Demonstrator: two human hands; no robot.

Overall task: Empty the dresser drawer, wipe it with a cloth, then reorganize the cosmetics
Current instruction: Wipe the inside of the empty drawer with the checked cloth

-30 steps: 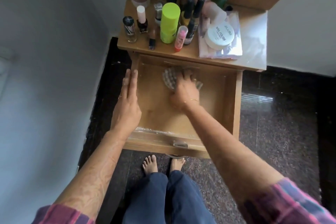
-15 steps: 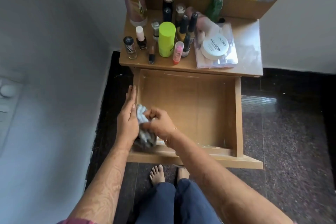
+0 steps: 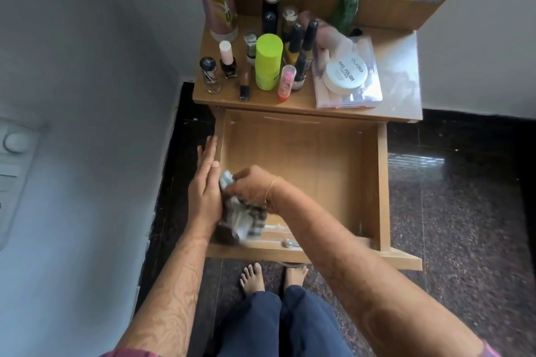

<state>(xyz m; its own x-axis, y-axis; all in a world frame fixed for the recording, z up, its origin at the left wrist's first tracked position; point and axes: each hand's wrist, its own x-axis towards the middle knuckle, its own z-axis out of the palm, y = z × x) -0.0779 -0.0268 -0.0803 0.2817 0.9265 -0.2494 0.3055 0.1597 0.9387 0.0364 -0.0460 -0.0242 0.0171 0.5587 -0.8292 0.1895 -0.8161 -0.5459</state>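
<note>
The wooden dresser drawer (image 3: 374,177) is pulled out and holds no cosmetics. A checked grey and white cloth (image 3: 242,216) is bunched in its near left corner. My right hand (image 3: 252,185) grips the cloth from above. My left hand (image 3: 204,191) lies flat along the drawer's left wall, its palm against the cloth and its fingers straight. Several cosmetics stand on the dresser top (image 3: 403,66): a lime green can (image 3: 268,61), nail polish bottles (image 3: 227,59), a pink tube (image 3: 285,82) and a white nail polish jar (image 3: 345,74) on a clear case.
A mirror with a wooden frame (image 3: 377,9) rises behind the cosmetics. A grey wall (image 3: 87,95) stands close on the left. The floor (image 3: 464,211) is dark polished stone. My bare feet (image 3: 252,277) are under the drawer front.
My right hand has drawn the cloth from the drawer's back to its near left corner. My left hand slid back along the left wall and now presses against the cloth.
</note>
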